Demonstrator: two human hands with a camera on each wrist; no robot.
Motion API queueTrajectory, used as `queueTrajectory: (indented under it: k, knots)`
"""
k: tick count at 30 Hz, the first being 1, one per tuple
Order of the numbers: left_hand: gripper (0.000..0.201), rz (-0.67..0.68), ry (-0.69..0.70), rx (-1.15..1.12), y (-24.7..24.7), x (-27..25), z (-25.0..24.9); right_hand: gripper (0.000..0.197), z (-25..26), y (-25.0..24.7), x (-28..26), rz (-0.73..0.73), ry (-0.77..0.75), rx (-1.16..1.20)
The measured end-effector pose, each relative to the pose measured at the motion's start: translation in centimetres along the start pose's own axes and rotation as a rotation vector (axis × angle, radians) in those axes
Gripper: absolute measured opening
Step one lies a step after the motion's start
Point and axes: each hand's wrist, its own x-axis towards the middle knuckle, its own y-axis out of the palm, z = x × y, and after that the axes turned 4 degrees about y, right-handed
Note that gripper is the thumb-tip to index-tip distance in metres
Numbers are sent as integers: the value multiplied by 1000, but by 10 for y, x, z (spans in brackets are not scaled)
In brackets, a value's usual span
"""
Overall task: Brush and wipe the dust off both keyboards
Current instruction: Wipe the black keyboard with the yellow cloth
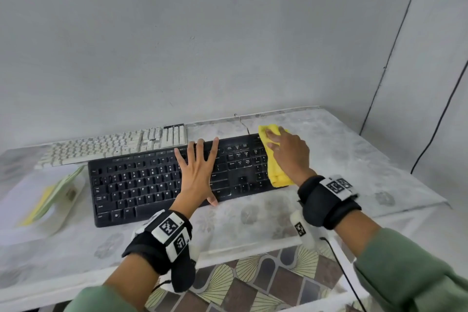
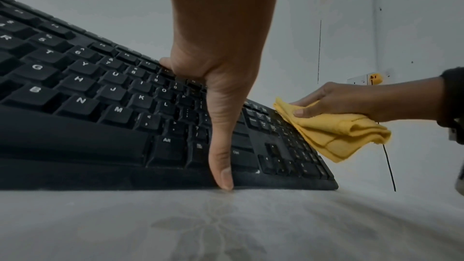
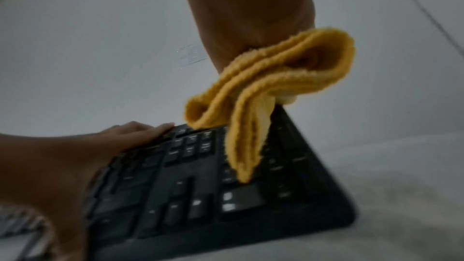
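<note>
A black keyboard (image 1: 141,185) lies across the middle of the pale table (image 1: 253,220), with a white keyboard (image 1: 114,145) just behind its left half. My left hand (image 1: 198,172) lies flat on the black keyboard's right-centre keys, fingers spread, thumb tip touching the table at the front edge (image 2: 226,184). My right hand (image 1: 288,152) grips a folded yellow cloth (image 1: 274,170) and holds it on the number pad at the keyboard's right end. In the right wrist view the cloth (image 3: 251,96) hangs from the hand onto the black keys (image 3: 200,195).
A flat white and green packet (image 1: 55,192) lies on the table left of the black keyboard. The wall stands close behind both keyboards. A black cable (image 1: 430,134) runs down the right wall. The table's front edge (image 1: 240,251) sits just under my wrists.
</note>
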Motion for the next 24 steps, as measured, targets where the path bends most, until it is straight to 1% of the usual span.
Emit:
queueTrajectory:
  k: [3, 5, 8, 11, 13, 16, 19, 21, 24]
  knots:
    - [153, 13, 3, -9, -1, 1, 1, 40, 16, 15, -14, 52, -112, -143]
    - [153, 20, 2, -10, -1, 2, 1, 41, 14, 24, -25, 95, -167, -220]
    - [153, 15, -2, 0, -1, 0, 1, 40, -5, 17, -28, 64, -139, -209]
    - [152, 8, -5, 10, -1, -2, 0, 37, -22, 3, -18, 36, -5, -101]
    - [152, 12, -5, 6, -2, -1, 0, 36, -18, -2, -10, 36, 31, -44]
    - [153, 21, -8, 3, -1, 0, 0, 37, 8, 1, -8, 26, -26, -14]
    - [153, 32, -2, -9, -3, 1, 1, 39, 25, 21, -19, 88, -129, -148]
    - [153, 37, 3, -18, -3, 1, 1, 41, 20, 29, -27, 128, -166, -222]
    - [153, 33, 3, -14, -3, 0, 1, 40, -3, 21, -32, 102, -155, -231]
